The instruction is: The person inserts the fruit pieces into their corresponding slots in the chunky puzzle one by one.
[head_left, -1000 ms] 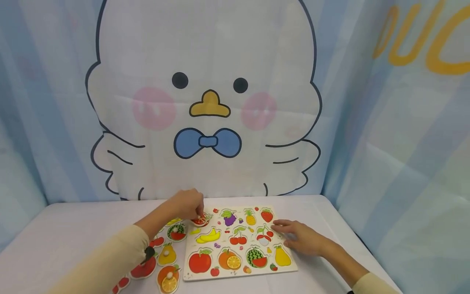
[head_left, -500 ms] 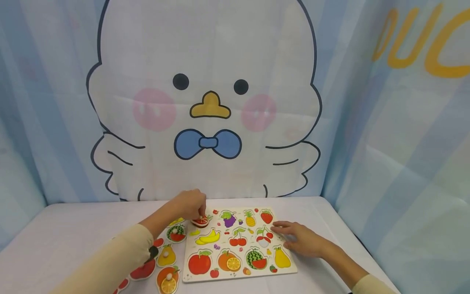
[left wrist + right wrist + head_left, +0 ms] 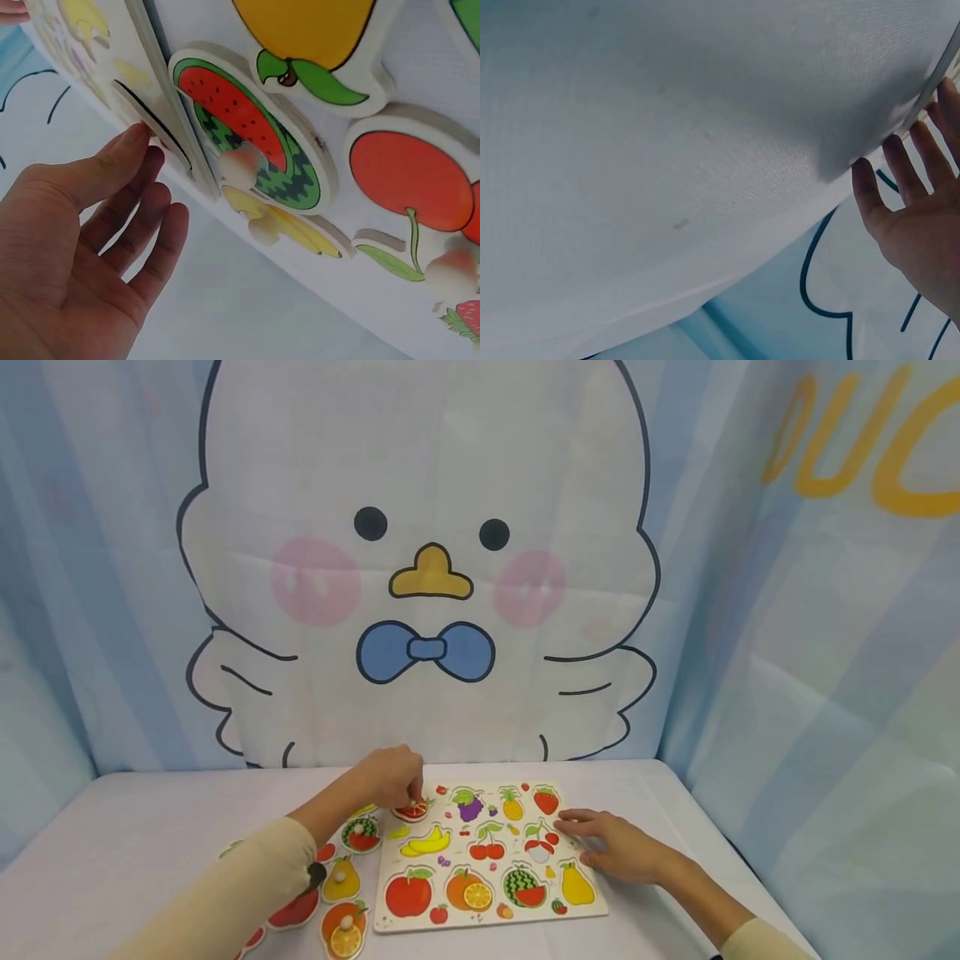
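My left hand [image 3: 392, 777] pinches a red fruit puzzle piece [image 3: 412, 811] with a cut slice on it, over the far left corner of the white fruit puzzle board [image 3: 588, 906]. In the left wrist view the thumb and index finger of that hand [image 3: 82, 217] meet at the piece's edge [image 3: 154, 120], and the other fingers are loosely bent. Whether the piece lies flush in its recess is hard to tell. My right hand [image 3: 618, 847] touches the board's right edge, fingers extended. Nothing is held in it in the right wrist view, where the palm [image 3: 922, 232] shows.
Loose knobbed pieces lie left of the board: a watermelon [image 3: 361, 834], a pear [image 3: 341, 879], an orange [image 3: 345, 931] and an apple [image 3: 295, 910]. Banana [image 3: 285, 221] and cherry [image 3: 409, 172] pieces appear in the left wrist view. A cartoon curtain [image 3: 450, 718] hangs behind the white table [image 3: 690, 827].
My left hand has shifted slightly to the right with the red fruit piece, whose tilt has changed a little. The right hand has stayed at the board's edge.
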The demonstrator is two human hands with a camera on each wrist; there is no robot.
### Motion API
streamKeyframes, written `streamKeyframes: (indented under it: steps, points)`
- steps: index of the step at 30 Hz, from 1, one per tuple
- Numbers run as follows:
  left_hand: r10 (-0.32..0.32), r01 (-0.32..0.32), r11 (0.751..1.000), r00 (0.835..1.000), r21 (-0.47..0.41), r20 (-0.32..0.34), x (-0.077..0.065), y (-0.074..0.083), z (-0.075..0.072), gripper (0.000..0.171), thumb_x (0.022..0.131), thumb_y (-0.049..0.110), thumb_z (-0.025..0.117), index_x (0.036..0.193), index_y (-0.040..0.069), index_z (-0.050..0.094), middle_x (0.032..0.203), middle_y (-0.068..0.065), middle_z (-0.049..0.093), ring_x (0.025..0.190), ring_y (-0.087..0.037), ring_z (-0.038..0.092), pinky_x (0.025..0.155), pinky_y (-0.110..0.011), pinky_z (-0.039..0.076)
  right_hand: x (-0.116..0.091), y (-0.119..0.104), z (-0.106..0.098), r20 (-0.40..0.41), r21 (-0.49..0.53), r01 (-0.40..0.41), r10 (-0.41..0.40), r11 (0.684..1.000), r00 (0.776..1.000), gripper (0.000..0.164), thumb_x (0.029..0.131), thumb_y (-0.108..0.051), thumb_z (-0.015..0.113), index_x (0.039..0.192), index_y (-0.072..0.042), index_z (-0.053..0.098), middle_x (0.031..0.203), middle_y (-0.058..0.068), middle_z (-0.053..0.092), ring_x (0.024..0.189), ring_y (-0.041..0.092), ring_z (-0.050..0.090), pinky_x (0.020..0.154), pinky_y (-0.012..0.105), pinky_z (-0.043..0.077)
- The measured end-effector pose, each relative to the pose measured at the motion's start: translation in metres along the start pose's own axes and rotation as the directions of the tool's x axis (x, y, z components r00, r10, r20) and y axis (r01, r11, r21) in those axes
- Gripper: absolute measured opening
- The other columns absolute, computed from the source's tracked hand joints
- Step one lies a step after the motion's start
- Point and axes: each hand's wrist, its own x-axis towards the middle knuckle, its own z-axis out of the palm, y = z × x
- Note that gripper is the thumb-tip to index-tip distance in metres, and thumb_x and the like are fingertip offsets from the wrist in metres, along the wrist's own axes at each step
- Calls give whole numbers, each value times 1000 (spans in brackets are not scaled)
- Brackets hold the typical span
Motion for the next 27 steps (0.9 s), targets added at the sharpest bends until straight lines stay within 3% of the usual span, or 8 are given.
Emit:
streamKeyframes:
  steps: [10,27]
  points:
    - [9,-10,1000,999,-14,-52,-4,-1,4,10,78,15,79,79,22,73,74,10,60,71,-10,53,68,-24,49,2,0,-2,-15,27,-33,34,999,999,53,87,-12,69,137,-19,55,146,2,44,134,37,37,104,64,29]
    - [-5,11,982,999,-191,32,-8,-7,7,20,79,7,78,94,21,76,82,8,63,77,-13,56,75,-26,53,1,-3,-1,-8,4,-47,47,999,999,52,87,-13,69,137,-20,55,147,1,43,132,37,39,103,65,29]
